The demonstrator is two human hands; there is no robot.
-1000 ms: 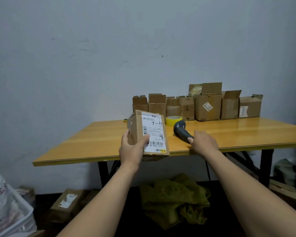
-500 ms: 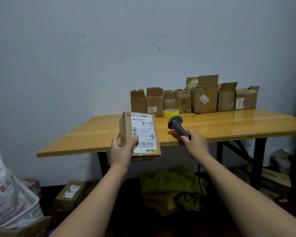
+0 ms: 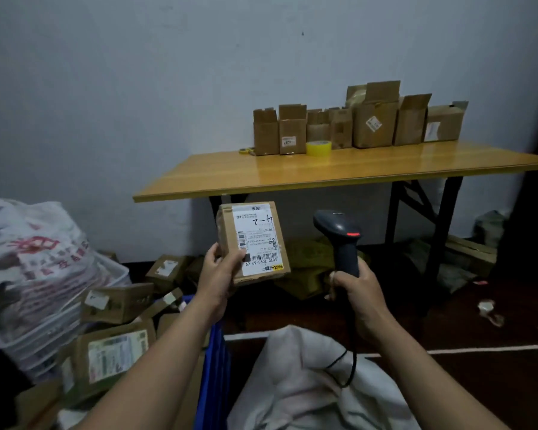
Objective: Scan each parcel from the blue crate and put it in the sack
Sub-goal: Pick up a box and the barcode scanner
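My left hand (image 3: 219,274) grips a small cardboard parcel (image 3: 255,240) by its lower left corner, with the white shipping label facing me. My right hand (image 3: 356,290) holds a dark handheld scanner (image 3: 339,234) upright to the right of the parcel; a red light shows on its head and its cable hangs down. Below both hands lies the white sack (image 3: 308,377). The blue crate (image 3: 213,367) stands at the lower left, its wall beside the sack, with several labelled parcels (image 3: 115,355) in and around it.
A yellow-topped table (image 3: 323,172) stands ahead with a row of open cardboard boxes (image 3: 354,125) and a yellow tape roll (image 3: 319,148). A printed white bag (image 3: 35,262) sits in a white basket at left. Green cloth (image 3: 308,262) lies under the table.
The scanner has been lifted off the table and now stands upright in my right hand. Both hands and the parcel have come down below table height, and the view has tilted down to the crate and sack.
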